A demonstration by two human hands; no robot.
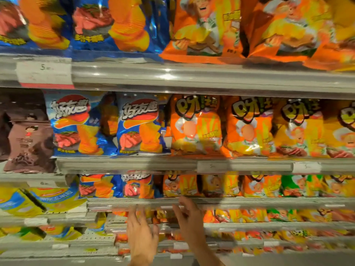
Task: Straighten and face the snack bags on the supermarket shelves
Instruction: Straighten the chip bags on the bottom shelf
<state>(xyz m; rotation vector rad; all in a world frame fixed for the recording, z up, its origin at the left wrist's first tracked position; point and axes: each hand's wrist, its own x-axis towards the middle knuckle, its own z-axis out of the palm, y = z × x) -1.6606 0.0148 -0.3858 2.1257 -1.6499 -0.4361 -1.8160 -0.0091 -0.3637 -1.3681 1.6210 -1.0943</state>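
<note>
Rows of snack bags fill the shelves in front of me. Blue chip bags stand upright on the middle shelf, with orange bags to their right. One shelf lower sit more blue bags and orange bags. My left hand is raised below that lower shelf edge, fingers spread, holding nothing. My right hand reaches up beside it, its fingertips at the shelf edge just under the orange bags, also with nothing in it.
Brown bags stand at the left of the middle shelf, yellow-blue bags lie tilted below them. A green bag sits among the orange ones at the right. Price labels line the shelf rails. Lower shelves hold more blurred packets.
</note>
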